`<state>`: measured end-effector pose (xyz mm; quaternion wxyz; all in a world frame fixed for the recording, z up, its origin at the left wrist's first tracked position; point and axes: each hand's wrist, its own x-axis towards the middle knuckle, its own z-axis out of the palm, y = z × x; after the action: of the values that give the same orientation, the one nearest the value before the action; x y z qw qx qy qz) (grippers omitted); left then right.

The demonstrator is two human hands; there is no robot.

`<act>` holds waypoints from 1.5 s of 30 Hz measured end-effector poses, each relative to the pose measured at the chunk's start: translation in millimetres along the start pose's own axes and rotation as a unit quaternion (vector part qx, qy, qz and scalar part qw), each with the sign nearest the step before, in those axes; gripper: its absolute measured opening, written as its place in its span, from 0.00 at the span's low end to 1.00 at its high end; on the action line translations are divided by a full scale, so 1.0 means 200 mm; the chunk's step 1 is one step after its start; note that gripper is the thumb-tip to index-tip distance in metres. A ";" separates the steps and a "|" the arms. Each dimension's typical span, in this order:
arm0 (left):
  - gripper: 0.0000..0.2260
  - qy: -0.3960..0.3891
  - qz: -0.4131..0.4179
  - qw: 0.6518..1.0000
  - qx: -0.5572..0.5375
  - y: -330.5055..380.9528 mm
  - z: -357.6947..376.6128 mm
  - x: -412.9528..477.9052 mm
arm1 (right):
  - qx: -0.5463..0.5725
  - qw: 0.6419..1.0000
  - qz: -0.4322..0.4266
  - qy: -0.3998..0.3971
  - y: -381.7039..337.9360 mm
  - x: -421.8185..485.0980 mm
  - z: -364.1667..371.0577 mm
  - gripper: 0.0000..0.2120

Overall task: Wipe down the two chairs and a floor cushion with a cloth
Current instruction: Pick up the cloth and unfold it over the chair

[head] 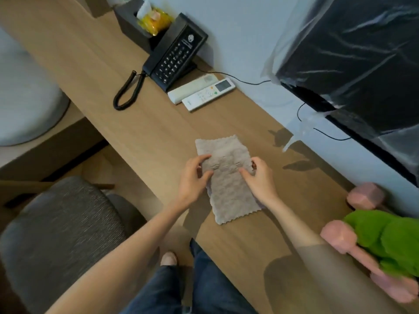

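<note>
Pinched at opposite side edges by left hand (195,175) and right hand (258,175): cloth (226,189), flat on desk (136,123). Probably light, limp, non-slip. Best bunched into pad before wiping chair (63,234).

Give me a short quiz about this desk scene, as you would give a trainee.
1. True or false: the cloth is crumpled into a ball.
2. What lies right beside the black telephone? A. two white remotes B. a mug C. a laptop
3. How many hands grip the cloth?
Key: 1. False: it lies spread out on the desk. 2. A. 3. Two: the left hand and the right hand each pinch a side edge.
</note>
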<state>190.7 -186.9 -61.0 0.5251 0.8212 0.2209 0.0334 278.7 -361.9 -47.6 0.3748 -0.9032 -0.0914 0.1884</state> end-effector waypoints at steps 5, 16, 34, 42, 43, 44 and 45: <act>0.18 0.141 -0.002 0.990 -0.023 -0.02 -0.49 -0.17 | 0.083 0.984 -0.127 -0.095 -0.45 0.01 0.13 0.16; 0.22 0.389 -0.137 0.910 -0.049 -0.47 -1.31 -1.18 | 0.030 0.855 -0.394 -0.337 -1.23 -0.54 1.03 0.12; 0.32 0.485 -0.440 0.702 -0.279 -1.61 -0.94 -2.06 | -0.269 0.690 -0.358 -0.569 -0.80 -1.33 2.31 0.28; 0.39 0.603 -0.360 0.623 -0.346 -1.82 -0.79 -1.87 | -0.231 0.685 -0.361 -0.589 -0.55 -1.26 2.52 0.26; 0.40 0.611 -0.353 0.618 -0.346 -1.83 -0.79 -1.87 | -0.210 0.699 -0.353 -0.585 -0.53 -1.27 2.53 0.25; 0.39 0.615 -0.347 0.617 -0.347 -1.84 -0.80 -1.88 | -0.190 0.712 -0.343 -0.583 -0.52 -1.28 2.53 0.26; 0.39 0.617 -0.341 0.619 -0.346 -1.85 -0.80 -1.90 | -0.176 0.719 -0.331 -0.585 -0.52 -1.31 2.54 0.26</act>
<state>-319.2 -72.2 -246.5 0.4848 0.2307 0.7289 0.4247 -170.1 -43.2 -231.3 0.1196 -0.5752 -0.6172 0.5234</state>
